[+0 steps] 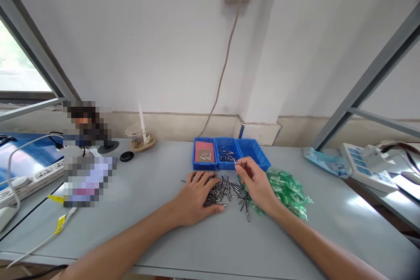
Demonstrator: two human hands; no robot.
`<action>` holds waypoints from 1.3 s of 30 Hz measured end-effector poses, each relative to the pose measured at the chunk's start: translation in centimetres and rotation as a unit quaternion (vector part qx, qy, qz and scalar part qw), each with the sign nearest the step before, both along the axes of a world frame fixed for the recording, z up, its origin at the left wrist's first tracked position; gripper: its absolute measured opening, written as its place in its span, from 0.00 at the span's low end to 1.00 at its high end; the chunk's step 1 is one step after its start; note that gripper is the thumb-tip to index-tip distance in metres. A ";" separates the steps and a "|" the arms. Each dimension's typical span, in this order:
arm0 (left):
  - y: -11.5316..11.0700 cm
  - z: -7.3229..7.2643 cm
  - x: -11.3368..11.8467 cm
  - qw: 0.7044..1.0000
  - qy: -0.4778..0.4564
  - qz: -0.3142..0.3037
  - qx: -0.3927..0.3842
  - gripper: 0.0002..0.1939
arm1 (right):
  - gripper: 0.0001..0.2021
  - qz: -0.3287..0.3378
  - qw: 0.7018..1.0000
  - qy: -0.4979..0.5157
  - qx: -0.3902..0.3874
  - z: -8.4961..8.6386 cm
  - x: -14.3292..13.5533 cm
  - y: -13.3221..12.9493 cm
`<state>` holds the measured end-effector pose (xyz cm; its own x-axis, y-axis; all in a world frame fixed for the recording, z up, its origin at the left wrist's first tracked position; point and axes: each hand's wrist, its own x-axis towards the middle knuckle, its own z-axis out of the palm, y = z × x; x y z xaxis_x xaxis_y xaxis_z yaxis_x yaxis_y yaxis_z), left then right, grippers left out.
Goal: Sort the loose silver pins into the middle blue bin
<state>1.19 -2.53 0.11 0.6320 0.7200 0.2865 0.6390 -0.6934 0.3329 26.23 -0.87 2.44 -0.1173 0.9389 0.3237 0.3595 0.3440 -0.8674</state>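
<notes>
My left hand lies palm down with fingers spread over the left part of a pile of small dark metal pins, hiding some of them. My right hand is closed in a pinch just above the pile's right side. A thin metal pin shows at its fingertips, in front of the blue bins. More pins lie in the middle blue bin. The left blue bin holds a reddish sheet and a small clear packet with light pieces.
The right blue bin stands beside the others. Green plastic bags lie right of my right hand. A power strip and blue packet are farther right. Leftward are a round wooden stand, black disc and cables.
</notes>
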 end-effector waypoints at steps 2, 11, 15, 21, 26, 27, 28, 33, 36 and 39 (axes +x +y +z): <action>0.0 0.0 0.0 1.000 0.000 -0.002 0.002 0.37 | 0.12 0.005 1.000 0.011 -0.009 -0.1 0.0 0.1; 0.0 0.0 0.0 1.000 -0.003 0.000 -0.008 0.35 | 0.13 0.014 0.999 0.031 -0.014 -0.7 0.0 0.5; 0.0 0.0 0.0 1.000 -0.007 0.002 -0.005 0.36 | 0.14 0.005 0.999 0.030 -0.009 -0.7 0.0 0.6; 0.0 0.1 0.0 1.000 -0.007 0.000 -0.002 0.35 | 0.14 -0.006 1.000 0.025 0.000 -0.7 0.1 0.8; 0.0 0.1 0.0 1.000 -0.006 0.001 0.004 0.35 | 0.12 0.005 1.000 0.027 0.002 -0.5 -0.1 0.5; 0.0 0.1 0.0 1.000 -0.005 0.000 0.003 0.34 | 0.12 0.012 1.000 0.024 -0.006 -0.4 -0.1 0.4; 0.0 0.1 0.0 1.000 -0.004 -0.001 0.003 0.34 | 0.12 0.013 1.000 0.025 -0.010 -0.4 -0.2 0.3; 0.0 0.1 0.0 1.000 0.005 0.000 0.003 0.34 | 0.13 0.012 1.000 0.008 -0.014 -0.2 -0.4 -0.1; 0.0 0.2 -0.1 1.000 0.007 -0.001 0.003 0.34 | 0.13 0.014 1.000 -0.003 -0.010 -0.1 -0.3 -0.2; 0.0 0.2 -0.1 1.000 0.011 0.001 0.000 0.34 | 0.12 0.021 1.000 -0.006 -0.010 -0.1 -0.3 -0.2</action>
